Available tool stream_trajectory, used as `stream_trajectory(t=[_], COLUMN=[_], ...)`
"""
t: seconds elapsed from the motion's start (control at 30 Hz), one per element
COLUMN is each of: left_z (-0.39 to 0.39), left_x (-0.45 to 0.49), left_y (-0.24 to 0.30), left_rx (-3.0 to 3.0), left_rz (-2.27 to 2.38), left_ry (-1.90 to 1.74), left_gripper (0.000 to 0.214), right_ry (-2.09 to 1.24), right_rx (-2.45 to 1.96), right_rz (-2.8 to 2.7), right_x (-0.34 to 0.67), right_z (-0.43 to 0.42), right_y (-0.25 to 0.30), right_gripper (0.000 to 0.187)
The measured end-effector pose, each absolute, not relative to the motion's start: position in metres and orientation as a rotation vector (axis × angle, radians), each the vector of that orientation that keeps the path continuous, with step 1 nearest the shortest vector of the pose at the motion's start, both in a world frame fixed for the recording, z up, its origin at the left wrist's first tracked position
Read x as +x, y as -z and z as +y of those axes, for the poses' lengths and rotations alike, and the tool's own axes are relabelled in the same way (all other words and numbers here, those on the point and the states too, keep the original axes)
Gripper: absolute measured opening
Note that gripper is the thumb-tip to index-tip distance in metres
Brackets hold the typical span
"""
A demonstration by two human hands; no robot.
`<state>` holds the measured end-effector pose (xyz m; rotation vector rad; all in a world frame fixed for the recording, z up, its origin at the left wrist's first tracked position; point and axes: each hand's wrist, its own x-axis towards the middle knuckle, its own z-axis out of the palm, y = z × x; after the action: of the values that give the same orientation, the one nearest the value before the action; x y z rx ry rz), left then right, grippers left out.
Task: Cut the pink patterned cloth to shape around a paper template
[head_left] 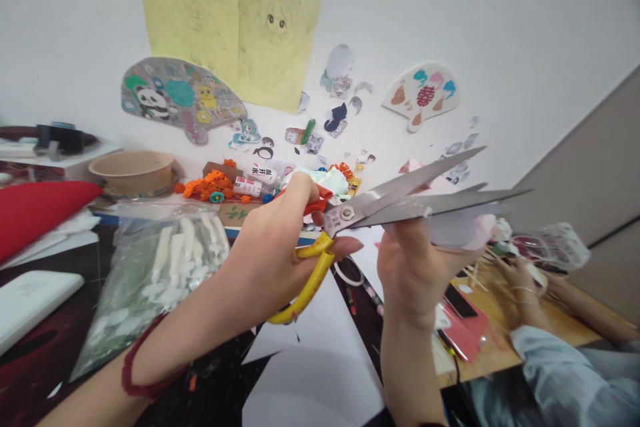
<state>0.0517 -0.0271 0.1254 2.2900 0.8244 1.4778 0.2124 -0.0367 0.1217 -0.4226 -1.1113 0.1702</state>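
Note:
My left hand, a dark red cord round its wrist, is wrapped round the handles of a pair of scissors. One handle loop is yellow, and an orange-red part shows beside the thumb. The long metal blades stand apart and point to the right. Just beneath them my right hand is raised, its thumb close to the lower blade. It grips a thin whitish piece of paper with a pinkish edge, partly hidden behind the blade. White paper sheets lie on the dark table below.
Left of my arm lies a clear plastic bag of pale pieces, near a white box. Orange fuzzy flowers and a tan bowl line the wall. A co-worker's hands work at the right over a wooden table.

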Motion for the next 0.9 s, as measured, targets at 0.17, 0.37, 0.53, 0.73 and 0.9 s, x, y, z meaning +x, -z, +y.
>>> stream_trajectory(t=[0.17, 0.37, 0.53, 0.73, 0.9], left_z=[-0.027, -0.028, -0.026, -0.019, -0.017], left_x=[0.051, 0.051, 0.048, 0.041, 0.041], left_y=[-0.126, -0.125, -0.121, -0.116, -0.123], left_rx=[2.302, 2.314, 2.236, 2.118, 2.159], left_rz=[0.842, 0.847, 0.772, 0.763, 0.891], left_ry=[-1.47, -1.495, -1.475, -1.326, -1.243], left_gripper=[0.037, 0.038, 0.038, 0.043, 0.043], right_ry=[-0.124, -0.08, -0.087, -0.077, -0.084], right_rx=[-0.512, -0.487, -0.565, -0.479, -0.508], right_rz=[-1.088, -1.109, -1.124, -1.225, -1.242], right_x=[0.214, 0.22, 0.22, 0.227, 0.231], right_z=[-0.034, -0.034, -0.039, -0.034, -0.032], right_y=[-0.122, -0.12, -0.123, -0.124, -0.121], right_gripper=[0.011, 0.019, 0.016, 0.014, 0.013])
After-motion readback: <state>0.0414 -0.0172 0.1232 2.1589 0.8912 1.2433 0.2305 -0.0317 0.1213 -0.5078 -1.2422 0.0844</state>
